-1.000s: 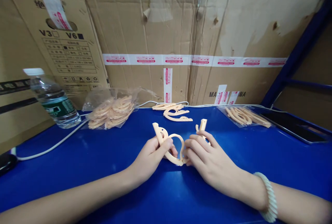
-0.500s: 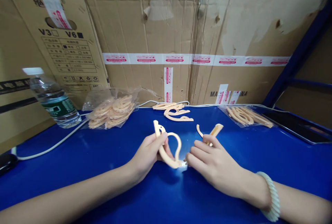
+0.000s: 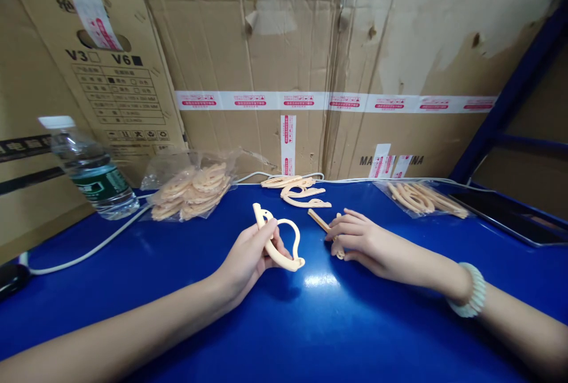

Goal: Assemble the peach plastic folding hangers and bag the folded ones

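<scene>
Curved beige piece (image 3: 283, 261) is in left hand (image 3: 247, 254); carton (image 3: 110, 84) reads "V3", "V6".

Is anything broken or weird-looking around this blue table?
Yes: the cardboard behind the table looks damaged. A small torn flap shows left of centre, so it isn't smooth. The bottle seems to lean, but the wide view may cause that.

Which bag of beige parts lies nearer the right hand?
The bag beside the dark flat device; the other bag lies farther off, by the water bottle.
</scene>
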`<control>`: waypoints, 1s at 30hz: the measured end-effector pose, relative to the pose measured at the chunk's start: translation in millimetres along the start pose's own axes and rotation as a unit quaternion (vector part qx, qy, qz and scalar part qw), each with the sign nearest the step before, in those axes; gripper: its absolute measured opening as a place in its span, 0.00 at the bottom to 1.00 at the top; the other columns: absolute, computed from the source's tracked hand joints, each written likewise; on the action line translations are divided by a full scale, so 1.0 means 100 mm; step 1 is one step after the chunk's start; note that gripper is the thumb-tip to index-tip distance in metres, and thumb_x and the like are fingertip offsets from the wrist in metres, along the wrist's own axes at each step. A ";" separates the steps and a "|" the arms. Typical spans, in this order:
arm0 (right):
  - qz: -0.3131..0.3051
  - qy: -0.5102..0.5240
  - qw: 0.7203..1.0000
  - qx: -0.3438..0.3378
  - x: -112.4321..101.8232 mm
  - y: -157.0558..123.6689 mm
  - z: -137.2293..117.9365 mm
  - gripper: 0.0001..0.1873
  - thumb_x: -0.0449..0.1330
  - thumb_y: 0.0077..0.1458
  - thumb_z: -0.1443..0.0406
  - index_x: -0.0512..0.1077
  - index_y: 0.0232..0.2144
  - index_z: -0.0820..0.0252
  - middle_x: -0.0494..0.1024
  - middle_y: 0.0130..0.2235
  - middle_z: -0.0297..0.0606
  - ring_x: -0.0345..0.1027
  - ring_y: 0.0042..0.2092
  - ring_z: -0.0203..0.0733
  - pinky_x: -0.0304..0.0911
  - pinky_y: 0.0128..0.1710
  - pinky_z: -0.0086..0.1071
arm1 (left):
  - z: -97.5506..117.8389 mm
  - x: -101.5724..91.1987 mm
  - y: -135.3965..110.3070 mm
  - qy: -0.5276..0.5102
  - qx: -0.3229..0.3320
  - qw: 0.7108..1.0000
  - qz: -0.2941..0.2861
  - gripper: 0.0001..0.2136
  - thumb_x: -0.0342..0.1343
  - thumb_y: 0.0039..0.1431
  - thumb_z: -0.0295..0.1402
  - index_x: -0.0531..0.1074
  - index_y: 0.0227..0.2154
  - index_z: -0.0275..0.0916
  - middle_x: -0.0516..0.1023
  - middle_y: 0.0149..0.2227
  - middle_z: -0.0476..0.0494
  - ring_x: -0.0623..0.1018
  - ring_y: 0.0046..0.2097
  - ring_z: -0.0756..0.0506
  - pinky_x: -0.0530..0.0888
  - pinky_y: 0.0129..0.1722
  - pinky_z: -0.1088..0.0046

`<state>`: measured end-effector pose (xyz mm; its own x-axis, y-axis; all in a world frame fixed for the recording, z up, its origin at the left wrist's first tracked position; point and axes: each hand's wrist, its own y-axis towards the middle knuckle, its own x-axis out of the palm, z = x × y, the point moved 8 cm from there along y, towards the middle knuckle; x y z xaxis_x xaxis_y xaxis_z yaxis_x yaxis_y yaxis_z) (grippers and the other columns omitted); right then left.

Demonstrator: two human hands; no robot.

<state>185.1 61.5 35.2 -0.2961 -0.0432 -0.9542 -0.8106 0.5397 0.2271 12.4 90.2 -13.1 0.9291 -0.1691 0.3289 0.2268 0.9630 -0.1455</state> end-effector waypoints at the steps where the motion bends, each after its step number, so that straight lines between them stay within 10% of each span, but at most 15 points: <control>1: -0.001 0.015 1.000 0.009 -0.01 0.00 0.00 0.09 0.52 0.65 0.71 0.71 0.41 0.57 0.75 0.46 0.41 0.65 0.52 0.44 0.53 0.60 0.49 | 0.00 0.00 0.00 -0.001 -0.002 1.000 0.005 0.16 0.54 0.65 0.38 0.66 0.23 0.36 0.72 0.20 0.49 0.74 0.24 0.50 0.74 0.29 0.74; 15: 0.015 0.052 0.986 0.155 -0.10 -0.22 0.74 0.10 0.59 0.57 0.68 0.72 0.42 0.61 0.73 0.42 0.43 0.72 0.41 0.44 0.68 0.43 0.38 | -0.02 0.00 0.01 0.004 -0.006 1.000 -0.011 0.17 0.53 0.65 0.39 0.66 0.22 0.36 0.72 0.20 0.48 0.74 0.25 0.49 0.76 0.33 0.69; 22: 0.030 0.052 0.998 0.024 -0.14 -0.09 0.23 0.17 0.60 0.61 0.67 0.69 0.53 0.56 0.71 0.53 0.44 0.63 0.56 0.46 0.59 0.58 0.42 | -0.04 0.00 0.01 0.019 0.003 0.999 -0.030 0.16 0.58 0.61 0.40 0.67 0.22 0.36 0.75 0.21 0.47 0.75 0.26 0.48 0.75 0.33 0.71; 30: 0.026 0.052 0.997 0.050 0.01 -0.01 0.21 0.05 0.59 0.63 0.67 0.75 0.40 0.62 0.76 0.42 0.43 0.69 0.46 0.45 0.65 0.49 0.39 | -0.04 -0.01 0.01 0.027 -0.001 0.999 -0.024 0.17 0.58 0.59 0.42 0.66 0.21 0.36 0.74 0.20 0.47 0.75 0.25 0.48 0.76 0.32 0.70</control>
<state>195.8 78.4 29.9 -0.3922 -0.0976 -0.9147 -0.7402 0.6238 0.2508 12.7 90.0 -17.7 0.9315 -0.2253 0.2855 0.2715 0.9532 -0.1334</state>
